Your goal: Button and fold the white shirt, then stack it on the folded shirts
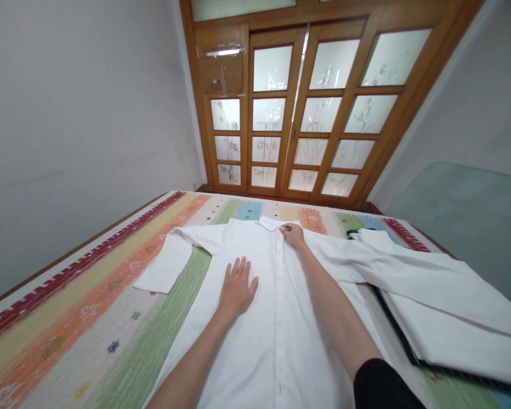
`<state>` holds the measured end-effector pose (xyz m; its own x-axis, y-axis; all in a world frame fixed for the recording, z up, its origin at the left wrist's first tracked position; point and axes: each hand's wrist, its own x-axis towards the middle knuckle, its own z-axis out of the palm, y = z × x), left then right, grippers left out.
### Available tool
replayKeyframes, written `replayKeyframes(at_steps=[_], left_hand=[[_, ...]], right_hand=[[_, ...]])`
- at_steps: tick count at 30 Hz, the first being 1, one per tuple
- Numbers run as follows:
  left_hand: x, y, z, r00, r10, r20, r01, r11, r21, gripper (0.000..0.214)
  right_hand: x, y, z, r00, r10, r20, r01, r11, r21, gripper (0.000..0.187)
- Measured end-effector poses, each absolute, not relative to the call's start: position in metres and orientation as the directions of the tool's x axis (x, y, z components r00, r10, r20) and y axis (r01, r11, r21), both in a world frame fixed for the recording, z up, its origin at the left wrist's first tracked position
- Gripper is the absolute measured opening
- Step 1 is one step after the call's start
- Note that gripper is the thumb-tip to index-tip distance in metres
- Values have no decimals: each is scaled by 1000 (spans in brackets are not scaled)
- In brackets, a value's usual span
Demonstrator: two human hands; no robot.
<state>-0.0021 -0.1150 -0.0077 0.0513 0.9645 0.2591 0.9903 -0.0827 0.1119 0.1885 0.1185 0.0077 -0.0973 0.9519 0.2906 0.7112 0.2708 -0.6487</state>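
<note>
A white button-up shirt (pixel 255 335) lies front side up, its collar (pixel 269 222) toward the doors. My left hand (pixel 238 287) rests flat on the chest of the shirt, fingers stretched out. At the collar, my right hand (pixel 293 234) is closed in a pinch on the shirt's edge beside the button placket. One sleeve (pixel 166 267) is bent toward me on the left. The other sleeve (pixel 392 270) stretches right across a pile of folded clothes (pixel 447 329). What exactly sits between my right fingertips is too small to make out.
Underneath is a bed with a striped, patterned cover (pixel 123 318). A wall (pixel 89 113) borders it on the left. Wooden doors with frosted panes (pixel 285 125) stand beyond the far end. A pale green panel (pixel 464 210) leans or hangs along the right wall.
</note>
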Motion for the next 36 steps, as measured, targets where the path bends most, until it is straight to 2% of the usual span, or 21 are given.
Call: replayKeyframes(at_steps=[8, 13, 17, 24, 36], left_hand=[[-1, -112, -7, 69, 970, 234, 992, -92, 91, 54], [4, -79, 0, 221, 963, 157, 958, -245, 151, 53], [17, -38, 6, 299, 941, 156, 917, -329, 225, 51], [44, 9, 9, 232, 952, 199, 938, -273, 213, 42], [48, 24, -1, 206, 947, 246, 940, -261, 220, 40]], right_hand=[[190, 114, -4, -60, 917, 396, 594, 351, -724, 18], [191, 115, -6, -19, 903, 430, 540, 371, -755, 17], [192, 117, -6, 45, 897, 439, 521, 354, -776, 17], [193, 119, -6, 33, 896, 443, 510, 365, -778, 14], [191, 120, -10, -104, 916, 388, 563, 376, -736, 14]])
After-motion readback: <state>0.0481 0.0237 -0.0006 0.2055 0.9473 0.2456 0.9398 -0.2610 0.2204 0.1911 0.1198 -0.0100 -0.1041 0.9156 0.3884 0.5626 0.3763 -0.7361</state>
